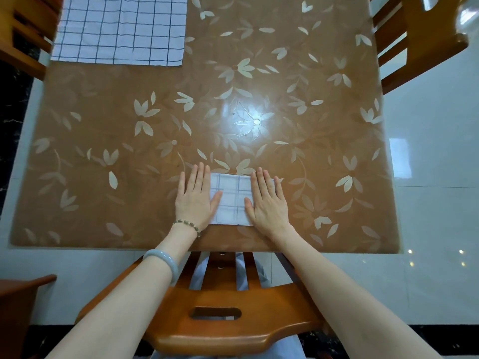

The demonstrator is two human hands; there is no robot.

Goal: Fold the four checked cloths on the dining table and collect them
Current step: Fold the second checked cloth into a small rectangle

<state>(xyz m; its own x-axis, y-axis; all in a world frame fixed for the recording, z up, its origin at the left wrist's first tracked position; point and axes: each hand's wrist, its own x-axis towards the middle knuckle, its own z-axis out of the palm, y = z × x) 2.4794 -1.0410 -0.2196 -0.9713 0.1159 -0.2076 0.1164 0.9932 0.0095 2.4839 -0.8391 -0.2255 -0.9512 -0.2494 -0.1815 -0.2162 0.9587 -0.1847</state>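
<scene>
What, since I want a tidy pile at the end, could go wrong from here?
The folded cloth lies close to the near edge of the glossy table; it might slide off toward the chair once the flat left hand and right hand lift. The fold may also spring open when that pressure ends. The spread cloth lies at the far left corner, so reaching for it could drag the folded one.

No text, label, brand, number or sign can be read. The folded checked cloth (230, 198) under the left hand (194, 200) and right hand (268, 203) bears only grey grid lines. The spread checked cloth (119, 29) far ahead of the left hand bears only dark ones, and the table cover (259, 81) only pale flowers.
</scene>
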